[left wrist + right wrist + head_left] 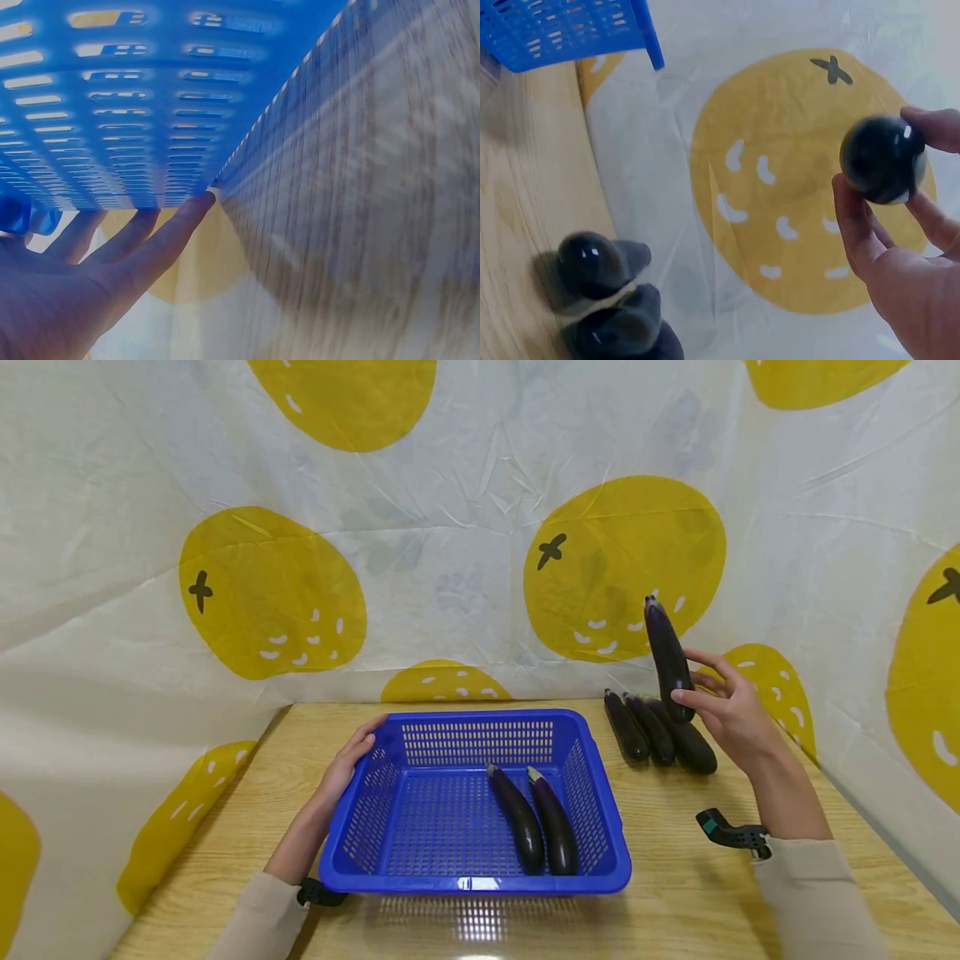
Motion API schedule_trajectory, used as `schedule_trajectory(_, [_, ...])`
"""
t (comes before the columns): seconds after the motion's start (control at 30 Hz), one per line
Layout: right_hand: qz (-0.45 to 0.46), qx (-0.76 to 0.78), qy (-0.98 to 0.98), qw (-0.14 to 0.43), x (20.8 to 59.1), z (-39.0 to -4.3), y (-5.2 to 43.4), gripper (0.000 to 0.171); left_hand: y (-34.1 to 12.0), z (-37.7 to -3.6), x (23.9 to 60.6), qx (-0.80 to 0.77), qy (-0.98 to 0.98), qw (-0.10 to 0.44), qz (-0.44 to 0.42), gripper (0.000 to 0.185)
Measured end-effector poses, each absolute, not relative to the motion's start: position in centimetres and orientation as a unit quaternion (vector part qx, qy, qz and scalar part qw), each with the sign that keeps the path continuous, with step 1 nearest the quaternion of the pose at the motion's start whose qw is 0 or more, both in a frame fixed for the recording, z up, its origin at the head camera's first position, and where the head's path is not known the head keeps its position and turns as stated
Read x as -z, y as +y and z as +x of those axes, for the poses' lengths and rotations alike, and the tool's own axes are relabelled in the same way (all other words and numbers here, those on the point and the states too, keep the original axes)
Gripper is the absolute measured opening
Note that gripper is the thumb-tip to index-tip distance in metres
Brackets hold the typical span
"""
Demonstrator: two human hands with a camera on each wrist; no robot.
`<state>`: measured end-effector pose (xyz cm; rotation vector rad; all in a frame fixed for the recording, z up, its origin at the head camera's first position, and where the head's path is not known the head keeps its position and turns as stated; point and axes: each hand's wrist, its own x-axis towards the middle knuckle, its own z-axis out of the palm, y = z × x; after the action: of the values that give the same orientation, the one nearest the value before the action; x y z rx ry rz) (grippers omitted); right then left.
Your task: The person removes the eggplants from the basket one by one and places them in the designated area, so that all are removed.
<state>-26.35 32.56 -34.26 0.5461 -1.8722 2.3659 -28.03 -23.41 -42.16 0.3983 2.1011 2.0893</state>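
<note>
On the right in the head view, my right hand (735, 714) pinches a dark purple eggplant (666, 656) near its rounded lower end, stem end up, above the table. The right wrist view shows this eggplant (883, 159) end-on between thumb and fingers. Below it, several eggplants (626, 727) lie side by side on the table. My left hand (347, 768) rests at the left side of a blue plastic basket (476, 883). In the left wrist view its fingers (161, 244) reach out fairly straight along the basket's outer wall. Inside the basket, two eggplants (517, 818) lie side by side toward the right.
The wooden table (667, 860) carries the basket at its middle. A white curtain (450, 568) printed with yellow fruit hangs behind the table and along both sides. Each wrist wears a black camera mount, one (731, 832) on the right forearm.
</note>
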Motion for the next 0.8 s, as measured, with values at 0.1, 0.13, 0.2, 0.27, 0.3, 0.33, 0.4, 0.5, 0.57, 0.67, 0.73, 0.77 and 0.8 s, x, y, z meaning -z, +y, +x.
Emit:
schedule_trajectory(0.1, [0.176, -0.788, -0.589, 0.039, 34.5, -26.5, 33.2, 0.056, -23.4, -28.1, 42.2, -0.697, 0.7, 0.076, 0.134, 0.054])
schedule_trajectory(0.13, [0.176, -0.792, -0.583, 0.039, 34.6, -26.5, 33.5, 0.056, -23.4, -28.2, 42.2, -0.696, 0.701, 0.075, 0.135, 0.054])
schedule_trajectory(0.2, [0.168, -0.797, -0.578, 0.041, 34.8, -26.6, 34.0, 0.055, -23.4, -28.2, 42.2, -0.695, 0.702, 0.073, 0.135, 0.054])
schedule_trajectory(0.27, [0.156, -0.799, -0.579, 0.045, 35.1, -26.7, 34.5, 0.054, -23.4, -28.2, 42.2, -0.694, 0.703, 0.072, 0.135, 0.054])
schedule_trajectory(0.3, [0.15, -0.8, -0.579, 0.047, 35.1, -26.7, 34.7, 0.054, -23.4, -28.2, 42.2, -0.695, 0.702, 0.072, 0.136, 0.054])
schedule_trajectory(0.33, [0.146, -0.8, -0.58, 0.049, 35.3, -26.7, 35.0, 0.053, -23.4, -28.2, 42.2, -0.696, 0.702, 0.072, 0.136, 0.054])
schedule_trajectory(0.4, [0.141, -0.803, -0.576, 0.051, 35.4, -26.7, 35.6, 0.053, -23.4, -28.2, 42.3, -0.698, 0.699, 0.073, 0.136, 0.054])
schedule_trajectory(0.5, [0.139, -0.802, -0.579, 0.058, 35.7, -26.6, 36.4, 0.052, -23.4, -28.2, 42.3, -0.702, 0.695, 0.075, 0.136, 0.054])
schedule_trajectory(0.57, [0.14, -0.8, -0.58, 0.061, 35.9, -26.6, 37.0, 0.052, -23.4, -28.2, 42.3, -0.704, 0.693, 0.076, 0.136, 0.054])
schedule_trajectory(0.67, [0.131, -0.794, -0.59, 0.068, 36.2, -26.4, 38.1, 0.052, -23.4, -28.2, 42.3, -0.704, 0.692, 0.076, 0.138, 0.054])
schedule_trajectory(0.73, [0.12, -0.787, -0.601, 0.071, 36.4, -26.2, 38.8, 0.053, -23.4, -28.2, 42.3, -0.704, 0.692, 0.076, 0.138, 0.054])
schedule_trajectory(0.77, [0.111, -0.782, -0.609, 0.072, 36.5, -26.2, 39.1, 0.054, -23.5, -28.2, 42.4, -0.704, 0.692, 0.076, 0.138, 0.054])
schedule_trajectory(0.8, [0.103, -0.775, -0.619, 0.075, 36.7, -26.1, 39.5, 0.056, -23.5, -28.2, 42.4, -0.703, 0.693, 0.076, 0.137, 0.054])
